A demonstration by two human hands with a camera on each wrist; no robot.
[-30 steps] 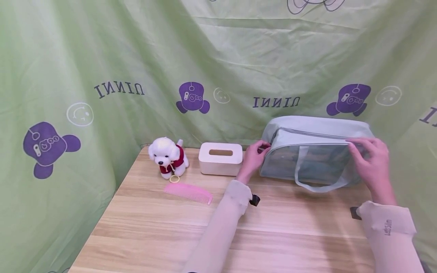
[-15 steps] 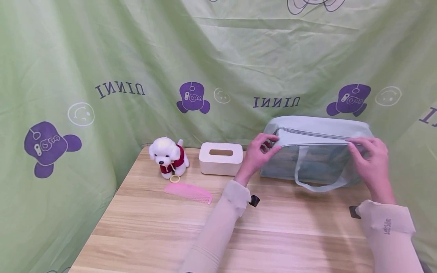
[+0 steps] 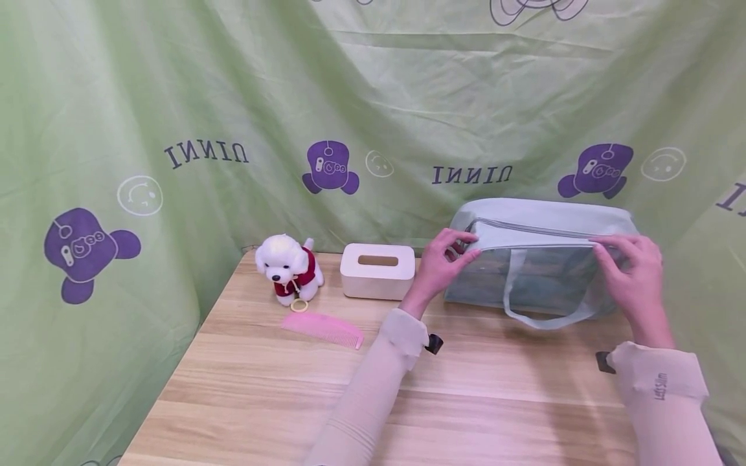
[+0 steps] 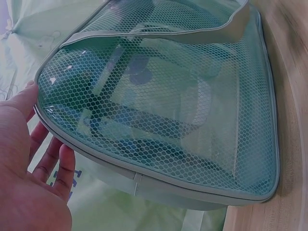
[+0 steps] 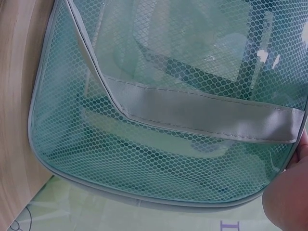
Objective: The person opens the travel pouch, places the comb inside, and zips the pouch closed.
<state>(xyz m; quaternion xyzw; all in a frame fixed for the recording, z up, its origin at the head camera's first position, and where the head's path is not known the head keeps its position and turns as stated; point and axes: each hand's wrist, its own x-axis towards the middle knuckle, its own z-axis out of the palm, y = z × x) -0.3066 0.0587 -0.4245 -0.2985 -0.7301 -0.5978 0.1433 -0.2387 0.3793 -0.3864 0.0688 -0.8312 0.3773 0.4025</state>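
Note:
A pale green-grey zippered bag stands upright on the table at the right in the head view. Its see-through mesh front and strap handle fill both wrist views, with blurred contents behind the mesh. My left hand pinches the bag's upper left corner by the zipper, thumb in front and fingers behind. At the upper right, my right hand pinches the top edge near the zipper's other end. Whether it holds a zipper pull is hidden.
Left of the bag stands a white tissue box. Further left are a white toy dog in red, a small yellowish ring and a pink comb on the wooden table. A green curtain hangs behind.
My left hand has moved slightly right and up, from the bag's left side onto its top corner. The right hand has kept its hold, and the bag has hardly moved.

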